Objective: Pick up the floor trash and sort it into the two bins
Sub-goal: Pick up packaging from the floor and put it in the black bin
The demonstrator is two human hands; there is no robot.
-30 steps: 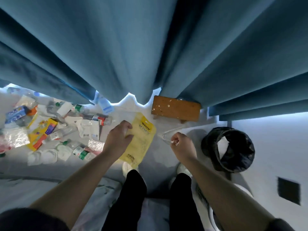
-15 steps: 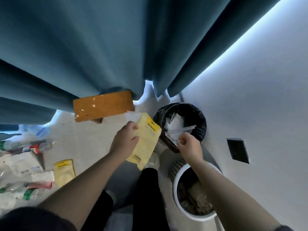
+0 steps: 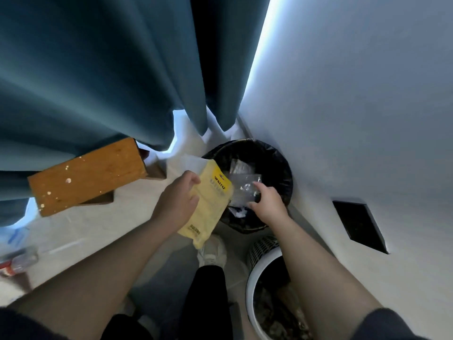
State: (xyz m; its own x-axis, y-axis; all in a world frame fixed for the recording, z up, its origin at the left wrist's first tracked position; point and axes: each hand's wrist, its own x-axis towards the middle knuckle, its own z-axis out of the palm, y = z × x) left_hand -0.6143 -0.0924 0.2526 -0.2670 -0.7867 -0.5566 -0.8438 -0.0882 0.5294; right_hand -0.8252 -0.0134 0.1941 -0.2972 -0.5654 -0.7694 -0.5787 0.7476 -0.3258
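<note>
My left hand (image 3: pixel 177 204) grips a yellow plastic pouch (image 3: pixel 210 207) by its side and holds it at the left rim of the black-lined bin (image 3: pixel 282 163). My right hand (image 3: pixel 268 204) hovers over that bin with fingers spread. A clear plastic wrapper (image 3: pixel 244 186) lies just past its fingertips, inside the bin's mouth, above other clear and white scraps. Nearer to me, by my right leg, stands a white bin (image 3: pixel 248 288) with a perforated wall; brownish waste lies in it.
A wooden stool (image 3: pixel 85 177) stands left of the bins under the blue curtain (image 3: pixel 98 69). A plastic bottle (image 3: pixel 18 261) lies on the floor at far left. The white wall (image 3: pixel 355 94) with a dark plate (image 3: pixel 360 224) closes the right side. My shoe (image 3: pixel 212 251) is beside the bins.
I have turned right, toward the bins, and both hands moved over the black bin. My right hand pinched the clear wrapper before; now its fingers are spread and the wrapper sits in the bin's mouth.
</note>
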